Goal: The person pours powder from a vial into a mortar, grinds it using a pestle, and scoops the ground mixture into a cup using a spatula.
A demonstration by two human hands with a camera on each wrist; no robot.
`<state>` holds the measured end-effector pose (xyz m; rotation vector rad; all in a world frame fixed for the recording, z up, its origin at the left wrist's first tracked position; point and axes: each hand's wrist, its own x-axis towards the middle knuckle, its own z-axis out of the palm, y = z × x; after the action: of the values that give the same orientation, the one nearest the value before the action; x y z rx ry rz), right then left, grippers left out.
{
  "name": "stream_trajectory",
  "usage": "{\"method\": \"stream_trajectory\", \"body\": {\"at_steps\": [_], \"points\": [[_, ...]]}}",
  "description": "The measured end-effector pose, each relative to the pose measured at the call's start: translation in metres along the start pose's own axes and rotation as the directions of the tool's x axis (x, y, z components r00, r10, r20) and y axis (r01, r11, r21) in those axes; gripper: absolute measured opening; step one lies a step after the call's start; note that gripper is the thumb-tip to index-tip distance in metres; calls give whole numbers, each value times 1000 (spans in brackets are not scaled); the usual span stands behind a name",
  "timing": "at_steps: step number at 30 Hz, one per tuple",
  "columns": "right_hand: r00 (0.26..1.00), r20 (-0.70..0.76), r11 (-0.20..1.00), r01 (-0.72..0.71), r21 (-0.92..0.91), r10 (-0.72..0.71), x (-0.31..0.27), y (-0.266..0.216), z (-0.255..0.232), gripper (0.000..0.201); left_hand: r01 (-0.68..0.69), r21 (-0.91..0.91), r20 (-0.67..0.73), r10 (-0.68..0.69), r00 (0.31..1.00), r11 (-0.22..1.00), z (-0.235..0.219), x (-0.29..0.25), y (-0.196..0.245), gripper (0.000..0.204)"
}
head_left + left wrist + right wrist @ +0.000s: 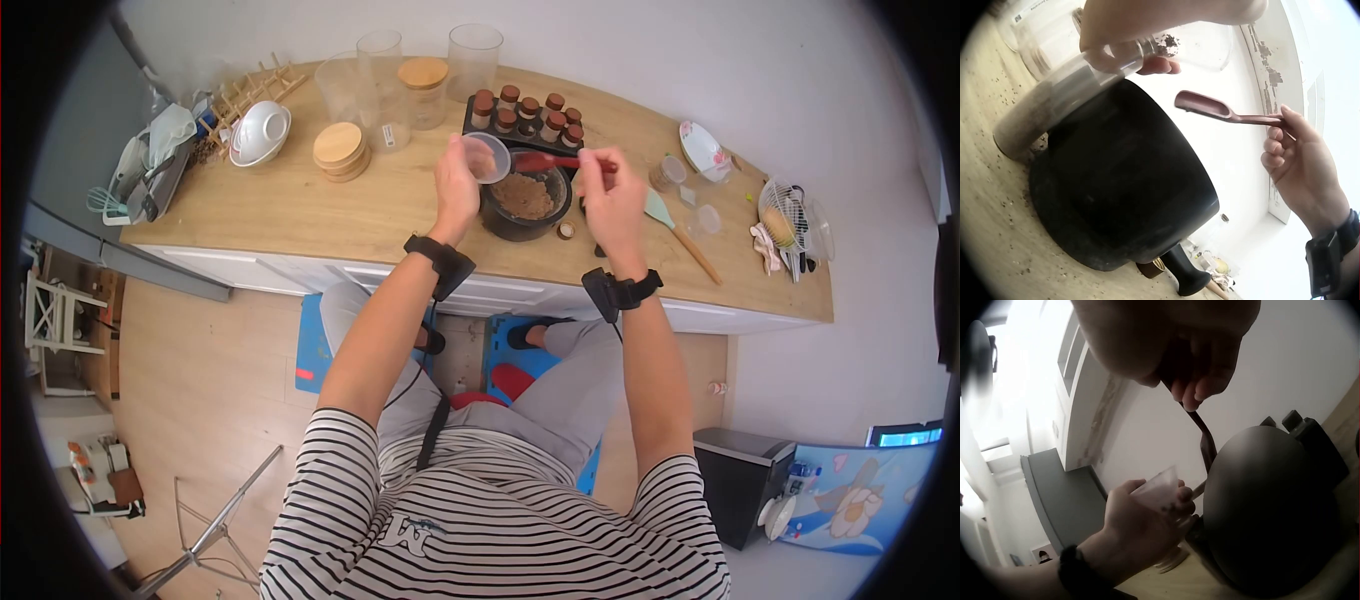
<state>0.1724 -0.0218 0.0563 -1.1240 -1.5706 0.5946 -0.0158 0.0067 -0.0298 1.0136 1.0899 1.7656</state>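
Observation:
My left hand (457,195) holds a small clear plastic cup (487,158), tilted beside the rim of a black pot (508,229). Dark crumbs cling inside the cup in the left wrist view. Brown, soil-like crumbly material (525,197) fills much of the pot. With thumb and fingers, my right hand (615,205) pinches the handle of a reddish-brown scoop (1205,106). The scoop's bowl points left toward the cup, over the pot's far side. In the left wrist view, a clear tube (1044,112) of brown powder stands beside the pot.
A black rack of brown-capped jars (508,97) stands behind the pot. To the left are wooden-lidded jars (341,150), tall glasses (380,80) and white bowls (262,135). A pale green spatula (660,209) and a wire basket (790,210) lie right.

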Motion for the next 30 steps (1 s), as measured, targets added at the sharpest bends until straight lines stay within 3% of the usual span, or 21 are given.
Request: {"method": "stream_trajectory", "body": {"at_steps": [1,3,4,6,10,12,18,20,23,27,29,30], "points": [[1000,-3,1000,1,1,-1,-3,5,3,17,-5,4,-2,5,1000,1000,0,0,-1,58],[979,195,998,63,-11,-60,-9,14,10,18,-10,9,-5,10,1000,1000,1,1,0,57],[979,195,998,62,-10,-59,-11,20,11,18,-16,23,-9,16,1000,1000,1,0,0,57],[977,212,958,81,-274,-22,-10,27,12,20,-22,39,-15,22,1000,999,0,0,0,58],[997,82,961,8,-278,15,-3,29,9,22,-29,20,-11,29,1000,999,1,0,1,58],[981,113,981,-168,100,156,-5,18,14,25,-23,12,-7,23,1000,1000,2,-2,1,57],[977,80,964,-178,-197,196,3,23,6,27,-20,9,-6,21,1000,1000,0,-1,4,57],[968,77,962,-226,-156,240,10,15,-7,28,-27,17,-8,28,1000,999,2,-3,6,57],[909,352,975,-199,-103,223,19,15,-22,27,-41,43,-27,42,999,998,4,-3,6,57],[909,362,967,-138,-213,209,24,19,-19,24,-28,12,-19,28,999,1000,2,-2,6,57],[945,236,974,-218,-67,228,25,17,-19,19,-49,35,-19,50,999,998,2,-2,4,57],[944,241,974,-218,-66,228,26,19,-19,19,-49,37,-23,50,999,998,1,-2,3,57]]}}
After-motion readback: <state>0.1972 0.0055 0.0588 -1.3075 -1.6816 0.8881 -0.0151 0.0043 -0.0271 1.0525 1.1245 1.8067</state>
